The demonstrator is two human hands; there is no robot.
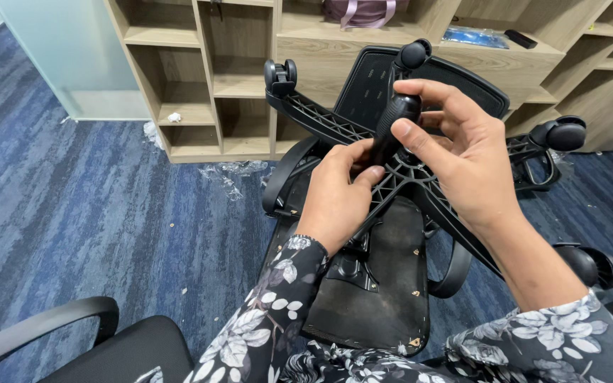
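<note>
An office chair lies upside down on the carpet, its black seat underside (377, 284) facing up. Its black star base (321, 117) with caster wheels (279, 73) points up toward me. My right hand (462, 152) grips a black ribbed handle (395, 117) at the hub of the base. My left hand (335, 195) holds the lower end of that same black piece, fingers curled around it. The hub itself is hidden behind my hands. The chair's mesh backrest (370, 85) shows behind the base.
Wooden cubby shelves (235, 78) stand behind the chair. Crumpled clear plastic (232, 174) and scraps lie on the blue carpet. Another black chair's armrest (44, 326) sits at bottom left. More casters (565, 133) stick out to the right.
</note>
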